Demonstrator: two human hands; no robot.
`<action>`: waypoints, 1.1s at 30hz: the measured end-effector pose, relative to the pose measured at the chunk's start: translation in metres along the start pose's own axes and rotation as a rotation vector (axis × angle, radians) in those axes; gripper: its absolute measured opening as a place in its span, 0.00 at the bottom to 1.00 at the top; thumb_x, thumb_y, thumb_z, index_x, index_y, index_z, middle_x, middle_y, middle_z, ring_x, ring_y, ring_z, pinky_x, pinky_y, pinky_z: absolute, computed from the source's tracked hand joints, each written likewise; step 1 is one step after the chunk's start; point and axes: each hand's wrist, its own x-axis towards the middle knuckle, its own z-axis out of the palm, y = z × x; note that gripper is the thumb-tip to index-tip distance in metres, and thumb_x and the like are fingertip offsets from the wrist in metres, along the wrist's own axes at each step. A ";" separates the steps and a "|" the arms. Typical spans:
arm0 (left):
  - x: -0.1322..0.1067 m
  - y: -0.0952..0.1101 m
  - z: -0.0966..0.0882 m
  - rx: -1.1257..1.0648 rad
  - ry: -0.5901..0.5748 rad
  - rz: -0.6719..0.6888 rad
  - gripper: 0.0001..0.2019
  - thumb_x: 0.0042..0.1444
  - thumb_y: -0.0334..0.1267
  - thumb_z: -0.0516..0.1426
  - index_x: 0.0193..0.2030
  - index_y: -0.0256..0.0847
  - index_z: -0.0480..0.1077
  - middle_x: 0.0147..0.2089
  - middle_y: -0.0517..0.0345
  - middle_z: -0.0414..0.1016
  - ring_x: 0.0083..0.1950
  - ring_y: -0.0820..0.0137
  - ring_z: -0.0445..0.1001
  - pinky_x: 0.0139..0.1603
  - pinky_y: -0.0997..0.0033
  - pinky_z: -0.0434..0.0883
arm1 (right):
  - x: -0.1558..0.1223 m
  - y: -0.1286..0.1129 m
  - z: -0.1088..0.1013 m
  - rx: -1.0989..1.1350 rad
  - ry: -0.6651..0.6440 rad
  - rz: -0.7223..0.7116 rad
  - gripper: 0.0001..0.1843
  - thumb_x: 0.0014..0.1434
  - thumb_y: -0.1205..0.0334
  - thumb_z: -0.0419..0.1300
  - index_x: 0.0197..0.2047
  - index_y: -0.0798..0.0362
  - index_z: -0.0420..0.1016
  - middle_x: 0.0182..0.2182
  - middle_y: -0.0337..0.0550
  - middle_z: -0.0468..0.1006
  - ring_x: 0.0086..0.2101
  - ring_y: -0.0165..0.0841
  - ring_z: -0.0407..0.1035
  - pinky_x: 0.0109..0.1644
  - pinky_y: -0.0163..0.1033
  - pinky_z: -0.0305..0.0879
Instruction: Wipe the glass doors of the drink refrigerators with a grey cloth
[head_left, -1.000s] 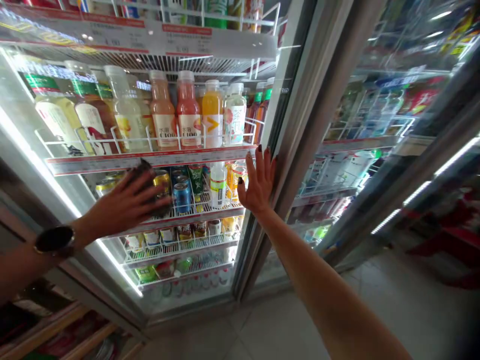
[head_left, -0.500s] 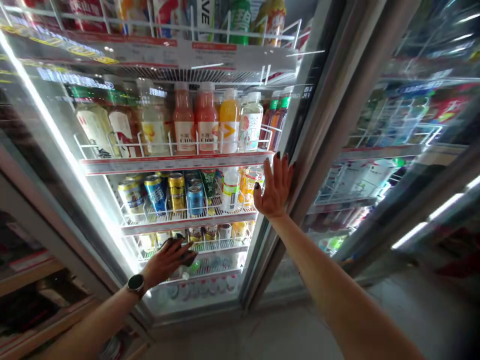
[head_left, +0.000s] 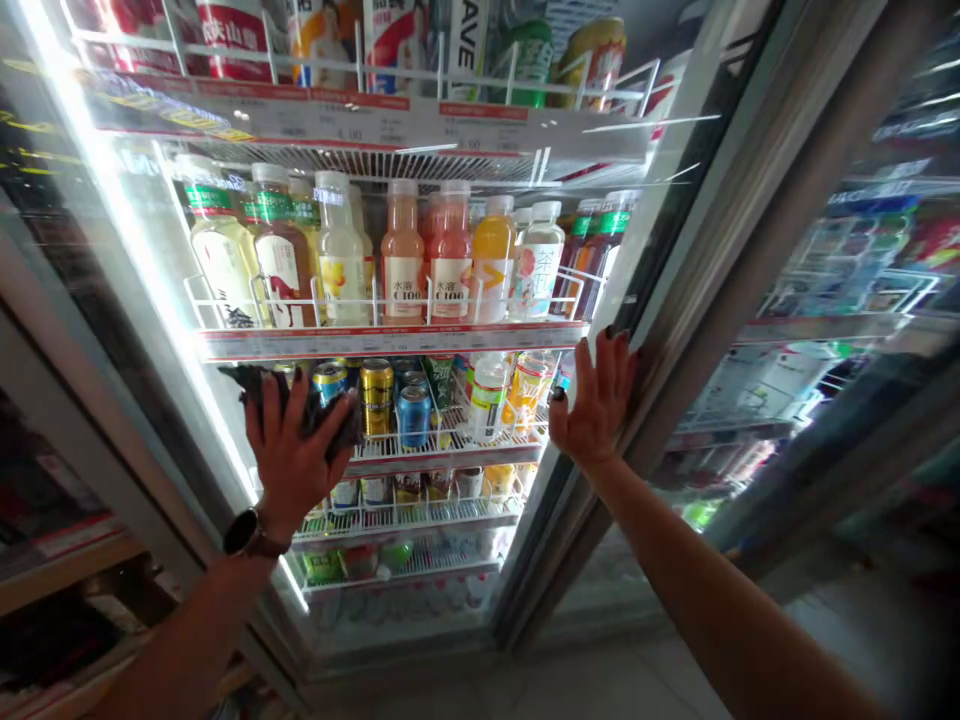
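My left hand, with a watch at its wrist, presses a crumpled dark cloth flat against the glass door of a lit drinks cooler. Its fingers are spread over the cloth, in front of the shelf of cans. Farther right, my right hand lies open, fingers up, against the right side of the door beside the metal door frame. Nothing is in that hand. Behind the glass, juice bottles and cans stand on wire shelves.
A second glass cooler door with more drinks stands at the right. Wooden shelving is at the lower left. A bright light strip runs down the cooler's left side. Grey floor shows below.
My left hand has moved up and left across the glass with the cloth. My right hand remains flat by the door frame. The view has shifted, so the cooler appears farther right.
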 end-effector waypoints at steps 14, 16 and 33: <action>0.045 -0.043 -0.031 0.039 0.109 -0.058 0.37 0.64 0.49 0.61 0.77 0.45 0.57 0.84 0.55 0.26 0.82 0.38 0.38 0.79 0.30 0.44 | -0.002 0.001 0.002 -0.015 -0.002 0.006 0.39 0.70 0.49 0.43 0.80 0.53 0.48 0.76 0.58 0.55 0.76 0.55 0.46 0.74 0.72 0.49; 0.071 -0.044 -0.035 0.034 0.170 -0.138 0.37 0.64 0.48 0.60 0.78 0.44 0.56 0.84 0.54 0.27 0.82 0.38 0.37 0.79 0.29 0.44 | -0.002 0.002 0.002 -0.030 -0.015 0.011 0.39 0.70 0.48 0.43 0.80 0.53 0.48 0.76 0.58 0.55 0.75 0.56 0.47 0.74 0.73 0.48; 0.017 -0.048 -0.010 0.045 0.128 0.058 0.47 0.60 0.48 0.65 0.81 0.51 0.46 0.84 0.41 0.32 0.82 0.33 0.35 0.76 0.24 0.46 | 0.001 -0.004 0.000 -0.011 0.033 -0.017 0.38 0.70 0.52 0.45 0.79 0.54 0.49 0.75 0.60 0.59 0.76 0.53 0.45 0.75 0.69 0.52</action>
